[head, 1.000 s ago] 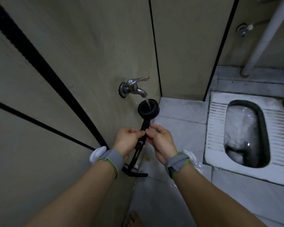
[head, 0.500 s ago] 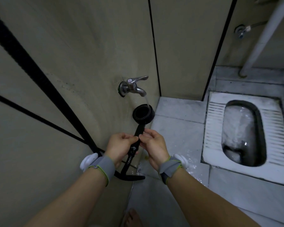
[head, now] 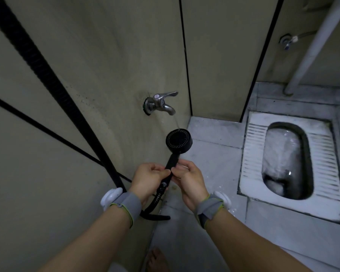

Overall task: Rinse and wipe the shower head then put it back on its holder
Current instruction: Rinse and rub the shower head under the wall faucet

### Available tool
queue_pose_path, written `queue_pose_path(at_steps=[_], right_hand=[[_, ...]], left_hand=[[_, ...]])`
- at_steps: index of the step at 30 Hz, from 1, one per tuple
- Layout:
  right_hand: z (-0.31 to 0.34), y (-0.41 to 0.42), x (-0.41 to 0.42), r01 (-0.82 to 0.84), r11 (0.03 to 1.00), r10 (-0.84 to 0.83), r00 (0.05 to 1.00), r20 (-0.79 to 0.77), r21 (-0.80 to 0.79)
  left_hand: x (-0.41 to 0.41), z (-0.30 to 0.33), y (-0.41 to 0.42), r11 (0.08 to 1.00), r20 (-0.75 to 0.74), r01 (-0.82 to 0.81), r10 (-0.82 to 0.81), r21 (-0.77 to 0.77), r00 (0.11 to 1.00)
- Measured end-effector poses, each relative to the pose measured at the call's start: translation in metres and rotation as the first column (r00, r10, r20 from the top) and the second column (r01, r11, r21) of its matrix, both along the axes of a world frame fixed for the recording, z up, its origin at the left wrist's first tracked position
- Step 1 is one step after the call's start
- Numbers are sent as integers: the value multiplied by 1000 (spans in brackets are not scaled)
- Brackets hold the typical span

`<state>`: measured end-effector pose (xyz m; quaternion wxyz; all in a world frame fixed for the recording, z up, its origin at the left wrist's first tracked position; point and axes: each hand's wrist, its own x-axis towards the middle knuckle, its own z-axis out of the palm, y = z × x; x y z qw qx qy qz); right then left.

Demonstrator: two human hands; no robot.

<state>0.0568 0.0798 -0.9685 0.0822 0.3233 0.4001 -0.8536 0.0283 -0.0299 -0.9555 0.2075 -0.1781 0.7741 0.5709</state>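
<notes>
From the head camera you see both of your hands meeting low in the middle of the frame; your left hand (head: 149, 177) and your right hand (head: 188, 178) sit side by side, fingertips pinched from either side onto the handle of the round black plastic shower head (head: 178, 140), so both are clamped on it and nearly touching each other; the handle rises up and away from your hands, and the perforated spray face sits just beyond your fingertips, tilted toward you; above it, further from your hands, the chrome lever tap (head: 160, 104) sticks out of the beige wall (head: 86, 95), and a thin stream of water (head: 176, 122) falls from its spout onto the far rim of the spray face; below your left hand the black ribbed hose (head: 155, 203) leaves the bottom of the handle, curves down toward the grey tiled floor (head: 210, 163) and bends near your left wrist; more of the hose runs up the wall to the far left of your left hand; each wrist carries a grey strap with a white device, the left wristband (head: 126, 203) and the right wristband (head: 210, 205); well to the right of your right hand the white ceramic squat toilet (head: 253, 154) is set into the floor; near the bottom edge, between your forearms, a bare foot (head: 156, 260) shows.
</notes>
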Motion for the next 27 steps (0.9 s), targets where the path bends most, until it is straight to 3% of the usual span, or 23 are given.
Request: queue_pose_path(at_steps=[20, 27], right_hand=[[-4, 19, -7, 102, 993, -105, 994, -37, -64], [-7, 14, -19, 41, 996, -42, 999, -10, -77]], left_hand=[[-9, 7, 28, 996, -38, 30, -33, -85, 999], [-19, 3, 19, 987, -56, 26, -35, -159, 998]])
